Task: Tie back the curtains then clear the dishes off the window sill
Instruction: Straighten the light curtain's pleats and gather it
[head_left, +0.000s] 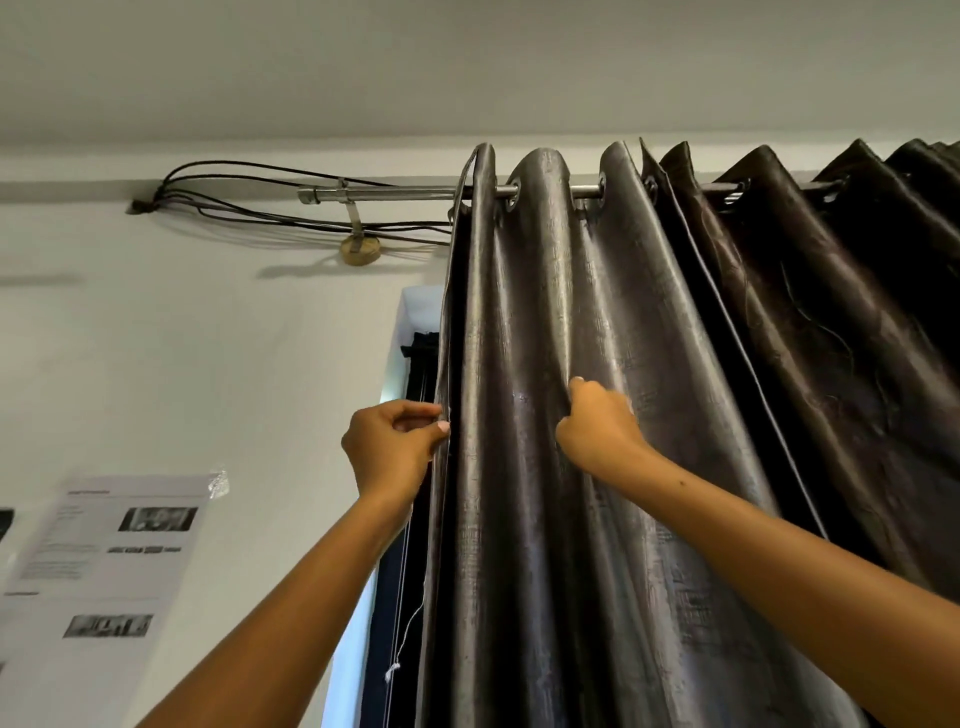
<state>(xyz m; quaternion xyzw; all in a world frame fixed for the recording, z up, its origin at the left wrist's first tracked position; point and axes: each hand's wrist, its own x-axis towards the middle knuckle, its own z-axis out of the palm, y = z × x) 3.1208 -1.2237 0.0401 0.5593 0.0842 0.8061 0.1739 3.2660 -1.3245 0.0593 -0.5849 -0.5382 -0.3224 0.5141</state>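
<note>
Curtain (597, 364) hangs from rod (395, 194) — cables (260, 218) left; paper (104, 561) lower left.

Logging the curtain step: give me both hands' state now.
Left hand: pinching the curtain at its left edge.
Right hand: gripping a fold of the curtain.

Glossy, faintly crinkled cloth curtain (545, 364), centre frame; shiny metal rod (395, 193) upper centre; matt paper sheet (104, 561), lower left.

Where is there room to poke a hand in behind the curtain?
A narrow gap shows between the grey curtain's left edge, pinched by the left hand, and the white wall. Rightward it's crowded: folds bunch where the right hand grips, against the brown curtain.
</note>
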